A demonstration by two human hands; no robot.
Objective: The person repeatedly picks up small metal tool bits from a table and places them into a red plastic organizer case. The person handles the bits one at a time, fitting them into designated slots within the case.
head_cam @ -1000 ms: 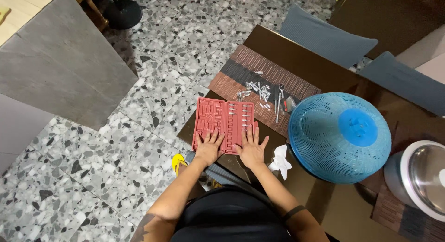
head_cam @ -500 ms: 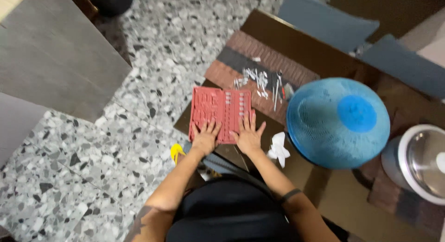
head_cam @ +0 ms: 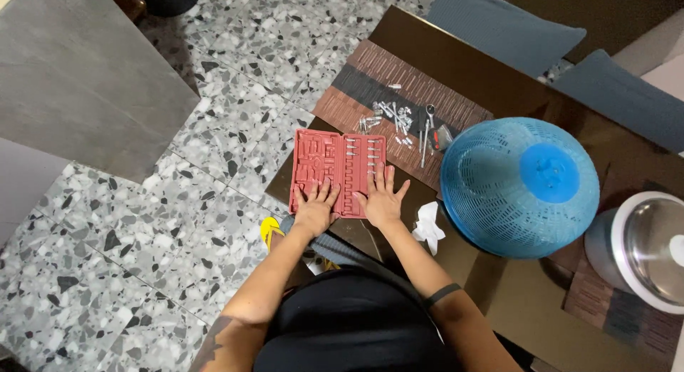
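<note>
I pressed my left hand (head_cam: 315, 209) and right hand (head_cam: 382, 201) flat, fingers spread wide, on the open red tool case (head_cam: 337, 171) so it stayed put. The case lay at the table (head_cam: 470, 73) corner, near the loose bits (head_cam: 394, 118) on the mat (head_cam: 370, 76).

Both hands flat, side by side, centre of frame

Left hand (head_cam: 315, 209) and right hand (head_cam: 381, 201) lie palms down, fingers spread, forearms stretched up from the lower middle.
</note>
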